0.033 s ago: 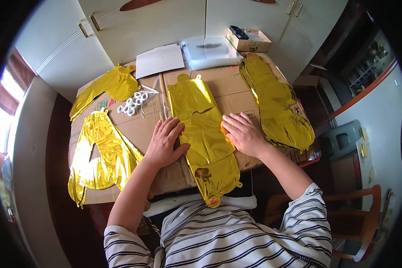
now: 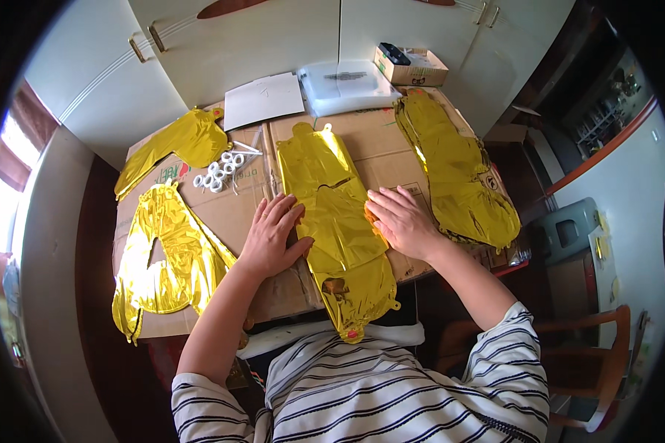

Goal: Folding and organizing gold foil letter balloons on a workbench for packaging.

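Observation:
A flat gold foil balloon (image 2: 340,229) lies lengthwise in front of me, its near end hanging past the cardboard's front edge. It is creased, with a small slit near the middle and a red spot at the near tip. My left hand (image 2: 275,235) rests at its left edge, fingers stretched and thumb on the foil. Along the right edge lies my right hand (image 2: 403,224), fingers extended; an orange patch shows beneath them. To the left is an A-shaped gold balloon (image 2: 188,258). Other flat gold pieces are a far-left balloon (image 2: 199,140) and a right-hand balloon (image 2: 458,170).
Brown cardboard (image 2: 277,288) covers the table. Several white ribbon rolls (image 2: 218,176) and white sticks (image 2: 250,148) lie left of centre. Toward the back are a white sheet (image 2: 264,103), a clear plastic pack (image 2: 347,92) and a small open box (image 2: 425,72). A wooden chair (image 2: 609,362) stands right.

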{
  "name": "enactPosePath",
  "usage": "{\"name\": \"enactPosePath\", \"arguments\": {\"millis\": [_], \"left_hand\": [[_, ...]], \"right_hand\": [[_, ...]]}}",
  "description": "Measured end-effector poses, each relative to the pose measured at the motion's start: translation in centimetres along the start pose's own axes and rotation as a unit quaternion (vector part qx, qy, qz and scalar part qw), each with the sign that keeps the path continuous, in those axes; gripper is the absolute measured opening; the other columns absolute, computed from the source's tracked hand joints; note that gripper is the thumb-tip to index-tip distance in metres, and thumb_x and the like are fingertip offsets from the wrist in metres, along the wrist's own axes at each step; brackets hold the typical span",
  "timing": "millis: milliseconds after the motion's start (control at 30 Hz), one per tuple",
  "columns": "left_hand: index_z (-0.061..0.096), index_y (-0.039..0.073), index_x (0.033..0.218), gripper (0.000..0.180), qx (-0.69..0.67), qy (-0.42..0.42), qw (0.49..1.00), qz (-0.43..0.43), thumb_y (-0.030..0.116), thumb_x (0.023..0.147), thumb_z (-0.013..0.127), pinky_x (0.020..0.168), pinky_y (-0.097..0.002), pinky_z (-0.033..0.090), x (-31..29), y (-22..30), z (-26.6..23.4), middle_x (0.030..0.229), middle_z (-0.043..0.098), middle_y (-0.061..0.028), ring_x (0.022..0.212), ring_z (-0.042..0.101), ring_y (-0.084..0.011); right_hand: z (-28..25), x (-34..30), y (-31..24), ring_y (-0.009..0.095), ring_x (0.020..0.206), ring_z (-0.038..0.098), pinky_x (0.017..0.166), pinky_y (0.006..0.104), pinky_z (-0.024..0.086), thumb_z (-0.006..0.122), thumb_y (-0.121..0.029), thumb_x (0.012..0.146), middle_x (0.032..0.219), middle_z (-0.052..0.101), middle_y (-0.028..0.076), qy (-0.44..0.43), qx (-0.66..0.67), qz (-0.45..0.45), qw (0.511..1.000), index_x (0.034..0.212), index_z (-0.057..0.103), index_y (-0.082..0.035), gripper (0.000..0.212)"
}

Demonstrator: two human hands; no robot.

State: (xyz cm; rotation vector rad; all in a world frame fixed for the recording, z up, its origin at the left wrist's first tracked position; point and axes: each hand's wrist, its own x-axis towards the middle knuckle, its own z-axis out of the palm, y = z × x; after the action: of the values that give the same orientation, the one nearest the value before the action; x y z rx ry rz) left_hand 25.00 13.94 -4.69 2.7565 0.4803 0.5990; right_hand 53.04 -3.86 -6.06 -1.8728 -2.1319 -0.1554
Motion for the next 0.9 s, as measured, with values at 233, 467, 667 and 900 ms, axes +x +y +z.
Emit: {"name": "enactPosePath", "arguments": {"millis": [233,467,667,900], "left_hand": [[0.059,0.006,0.132,0.056,0.005,0.027,1.000,0.015,0.033,0.087,0.074,0.117,-0.0566,0.031,0.5,0.3,-0.4,0.140,0.054,-0.0197,0.137,0.046,-0.0392],[0.069,0.005,0.106,0.027,-0.057,0.095,0.977,0.180,0.009,0.080,0.076,0.098,-0.0488,0.049,6.4,2.2,1.1,0.116,0.067,-0.0136,0.109,0.064,-0.0344],[0.072,0.008,0.109,0.028,-0.018,0.022,0.974,0.224,0.013,0.082,0.075,0.091,-0.0399,0.052,9.9,3.2,5.0,0.114,0.070,-0.0080,0.103,0.067,-0.0286],[0.072,0.010,0.111,0.026,0.000,-0.004,0.981,0.194,0.015,0.085,0.073,0.092,-0.0413,0.052,11.7,1.5,5.3,0.116,0.070,-0.0094,0.107,0.067,-0.0298]], "right_hand": [[-0.4,0.1,-0.1,0.031,0.140,0.046,0.121,0.0515,0.027,0.057,-0.023,0.100,0.149,0.053,0.014,0.024,0.015,-0.008,1.000,0.137,0.058,-0.004,0.042],[-1.5,-0.1,-2.1,0.030,0.131,0.054,0.118,0.0546,0.032,0.065,-0.023,0.094,0.135,0.062,0.014,0.053,-0.009,-0.028,0.998,0.123,0.067,-0.001,0.037],[-0.3,-0.5,-2.0,0.031,0.125,0.057,0.116,0.0569,0.033,0.067,-0.021,0.091,0.127,0.065,0.013,0.071,-0.042,-0.047,0.995,0.120,0.067,0.001,0.036],[-0.9,-0.6,-2.3,0.031,0.128,0.054,0.115,0.0562,0.034,0.068,-0.022,0.091,0.132,0.062,0.014,0.052,-0.011,-0.025,0.998,0.123,0.064,-0.002,0.038]]}}
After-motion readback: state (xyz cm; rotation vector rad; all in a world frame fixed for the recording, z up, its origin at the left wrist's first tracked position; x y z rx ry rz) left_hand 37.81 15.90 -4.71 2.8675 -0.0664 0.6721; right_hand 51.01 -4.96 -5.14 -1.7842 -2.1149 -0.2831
